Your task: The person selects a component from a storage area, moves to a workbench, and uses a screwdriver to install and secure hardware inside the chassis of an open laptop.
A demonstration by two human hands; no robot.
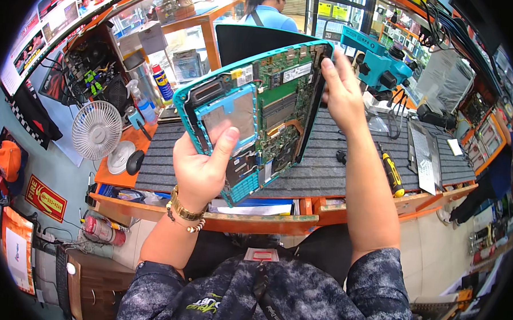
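Note:
Tilted up above the workbench is an opened laptop (279, 109), its teal-edged base showing a green circuit board and a silver drive. The dark screen half (261, 43) stands out behind it. My left hand (202, 163) grips the lower left side, thumb over the drive area. At the upper right corner, my right hand (342, 92) is closed round the edge with the thumb in front. Fingers behind the laptop are partly hidden.
A yellow-and-black screwdriver (391, 170) and a keyboard panel (424, 157) lie on the striped grey mat (347, 181). To the left are a white fan (96, 131), black mouse (135, 162) and spray can (162, 82). A teal microscope (381, 62) stands far right. A person (272, 15) is beyond the bench.

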